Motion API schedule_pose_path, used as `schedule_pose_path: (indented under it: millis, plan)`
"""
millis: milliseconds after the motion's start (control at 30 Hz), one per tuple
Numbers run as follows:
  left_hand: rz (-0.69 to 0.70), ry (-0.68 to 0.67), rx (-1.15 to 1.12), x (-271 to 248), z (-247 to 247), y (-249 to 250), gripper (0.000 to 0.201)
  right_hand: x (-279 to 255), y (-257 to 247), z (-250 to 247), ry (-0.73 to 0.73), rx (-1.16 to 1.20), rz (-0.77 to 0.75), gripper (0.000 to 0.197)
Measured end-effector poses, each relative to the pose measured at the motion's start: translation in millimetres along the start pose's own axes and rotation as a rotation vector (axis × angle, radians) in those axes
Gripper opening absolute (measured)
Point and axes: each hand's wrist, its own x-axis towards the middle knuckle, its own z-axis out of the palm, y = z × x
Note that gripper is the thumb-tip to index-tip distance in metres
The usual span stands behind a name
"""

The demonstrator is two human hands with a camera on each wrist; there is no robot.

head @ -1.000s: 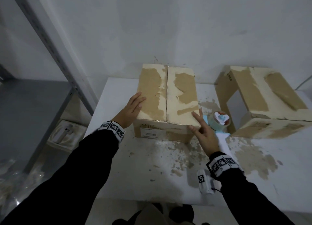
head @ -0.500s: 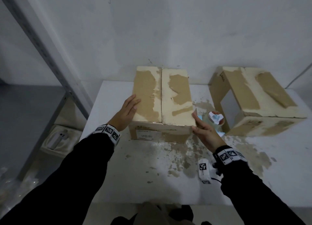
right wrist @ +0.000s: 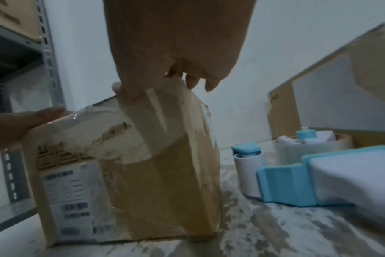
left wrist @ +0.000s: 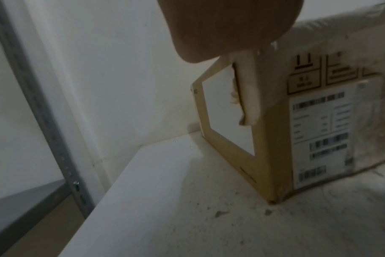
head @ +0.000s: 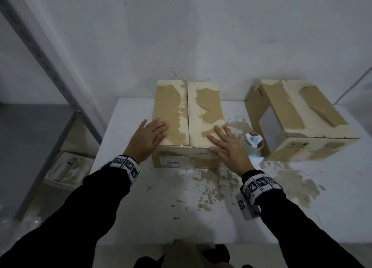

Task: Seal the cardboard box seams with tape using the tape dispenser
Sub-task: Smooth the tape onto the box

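Both hands flat on the closed brown cardboard box [head: 188, 123] with torn pale patches

The box sits on the stained white table [head: 161, 203]; the left hand [head: 148, 141] and right hand [head: 229, 147] press its near top corners with fingers straight and spread, gripping nothing. The blue-and-white tape dispenser [head: 254, 145] lies on the table just right of the box, beside a second, open-sided cardboard box [head: 298, 119]

Dim, flat indoor light throughout; both wrist views blurred, with wide-angle bending at the edges.
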Motion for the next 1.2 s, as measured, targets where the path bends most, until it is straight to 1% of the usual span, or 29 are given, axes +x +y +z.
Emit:
schedule_pose_path:
  millis: [67, 100, 167, 233, 300, 400, 433, 500, 567, 633, 667, 767, 800, 867, 933, 967, 1000, 1033, 1100, 1133, 1167, 1200]
  plan:
    - [0.001, -0.063, -0.072, -2, 0, -3, 0.087, 1, 6, -2, -0.027, 0.055, -0.012, 0.051]
    - [0.006, -0.114, -0.074, -3, -1, -6, 0.091, 0, 9, -3, -0.047, 0.067, -0.023, 0.054]
    - [0.033, -0.197, -0.027, -2, -6, -10, 0.098, -1, 10, -5, -0.108, 0.095, -0.044, 0.060]
    - [0.054, -0.239, -0.002, 1, -8, -12, 0.102, 1, 9, -7, -0.195, 0.144, 0.002, 0.055]
    - [0.052, -0.251, -0.016, 1, -8, -12, 0.104, 2, 7, -10, -0.244, 0.206, 0.098, 0.056]
    - [0.009, -0.218, -0.073, 0, -6, -11, 0.106, 1, 2, -10, -0.161, 0.315, 0.283, 0.077]
    - [-0.007, -0.214, -0.072, 0, -6, -10, 0.107, 1, 1, -10, -0.144, 0.342, 0.320, 0.081]
    - [-0.031, -0.208, -0.052, -1, -7, -10, 0.107, 4, -2, -10, -0.150, 0.368, 0.348, 0.084]
    - [-0.047, -0.201, -0.035, -1, -11, -14, 0.107, 12, -7, -11, -0.167, 0.360, 0.350, 0.077]
    - [-0.056, -0.209, -0.018, 1, -17, -22, 0.104, 24, -12, -11, -0.199, 0.346, 0.345, 0.073]
    - [-0.068, -0.209, -0.010, 2, -20, -26, 0.100, 30, -16, -10, -0.214, 0.345, 0.341, 0.073]
    - [-0.127, -0.194, 0.025, 6, -28, -34, 0.071, 45, -24, -3, -0.233, 0.314, 0.350, 0.074]
    - [-0.137, -0.182, 0.031, 8, -29, -36, 0.065, 49, -28, -1, -0.225, 0.316, 0.359, 0.074]
    - [-0.140, -0.167, 0.035, 9, -30, -38, 0.062, 54, -33, 0, -0.196, 0.349, 0.376, 0.073]
    - [-0.152, -0.175, 0.023, 9, -29, -38, 0.062, 51, -32, -3, -0.149, 0.461, 0.409, 0.072]
    - [-0.171, -0.178, 0.000, 8, -29, -38, 0.062, 46, -28, -5, -0.099, 0.513, 0.442, 0.069]
    - [-0.194, -0.178, -0.032, 8, -28, -37, 0.061, 39, -22, -8, -0.020, 0.522, 0.483, 0.064]
    - [-0.216, -0.172, -0.062, 9, -27, -35, 0.061, 31, -12, -11, 0.089, 0.467, 0.534, 0.058]
    - [-0.254, -0.134, -0.094, 11, -25, -29, 0.059, 12, 12, -17, 0.292, 0.234, 0.694, 0.048]
    - [-0.268, -0.102, -0.103, 13, -25, -25, 0.057, 2, 22, -19, 0.340, 0.106, 0.805, 0.049]
    - [-0.282, -0.064, -0.115, 15, -24, -20, 0.053, -7, 31, -21, 0.349, 0.000, 0.926, 0.056]
    - [-0.292, -0.028, -0.134, 18, -24, -16, 0.050, -16, 36, -22, 0.318, -0.063, 1.055, 0.068]
